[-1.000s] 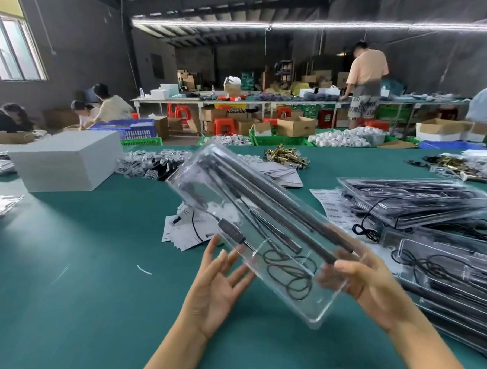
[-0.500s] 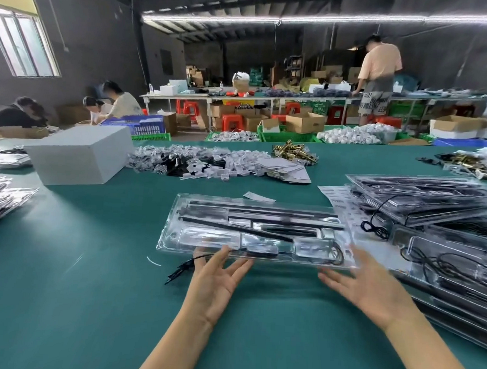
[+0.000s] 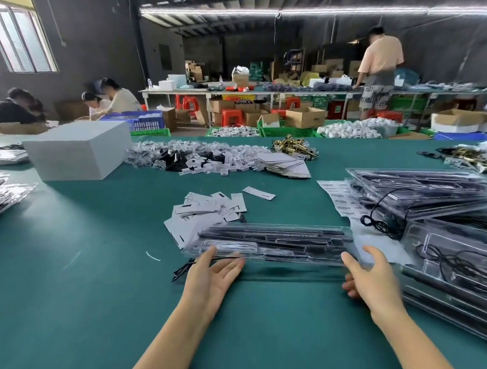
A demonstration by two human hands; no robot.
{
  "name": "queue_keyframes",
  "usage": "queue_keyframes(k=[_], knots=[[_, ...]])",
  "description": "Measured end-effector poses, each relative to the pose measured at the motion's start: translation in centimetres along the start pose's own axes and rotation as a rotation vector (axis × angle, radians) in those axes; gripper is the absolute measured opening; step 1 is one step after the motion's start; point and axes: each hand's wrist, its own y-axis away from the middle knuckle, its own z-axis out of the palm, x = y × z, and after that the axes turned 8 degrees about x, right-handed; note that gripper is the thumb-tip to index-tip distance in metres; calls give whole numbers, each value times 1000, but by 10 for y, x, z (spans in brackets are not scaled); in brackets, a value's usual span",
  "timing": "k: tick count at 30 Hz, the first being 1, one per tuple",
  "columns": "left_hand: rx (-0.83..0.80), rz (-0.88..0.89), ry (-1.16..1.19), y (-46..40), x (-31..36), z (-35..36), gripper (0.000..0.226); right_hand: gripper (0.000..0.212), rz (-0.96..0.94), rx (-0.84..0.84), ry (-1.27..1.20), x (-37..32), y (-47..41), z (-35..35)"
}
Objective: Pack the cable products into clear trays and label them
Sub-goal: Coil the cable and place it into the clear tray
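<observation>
A long clear tray (image 3: 270, 243) holding black rods and cable parts hovers flat just above the green table (image 3: 91, 275), casting a shadow below it. My left hand (image 3: 215, 273) holds its near left edge, thumb on top and straight fingers underneath. At the tray's right end, my right hand (image 3: 373, 275) grips with the thumb over the rim and the fingers curled below. A pile of white label cards (image 3: 207, 210) lies partly behind the tray. Barcode label sheets (image 3: 340, 195) lie at the right.
Stacks of packed clear trays (image 3: 444, 251) with a loose black cable (image 3: 381, 224) fill the right side. A black cable tie (image 3: 184, 268) lies beside my left hand. Farther back stand a white box (image 3: 77, 153) and heaps of small bagged parts (image 3: 198, 156). People work at other tables.
The tray swung from steeply tilted to flat and came nearer to me. My hands went from open against its edge to holding its two ends.
</observation>
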Motion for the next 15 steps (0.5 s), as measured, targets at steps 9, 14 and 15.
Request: queue_keyframes(k=[9,14,15], knots=[[-147,241,-201,3,-5,4,8,56,-1163,153,605,-17,45,32],[-275,347,-465,14,-12,11,58,47,-1224,204,601,-12,44,59],[-283,332,-490,16,-13,11,67,39,-1219,250,558,-9,41,58]])
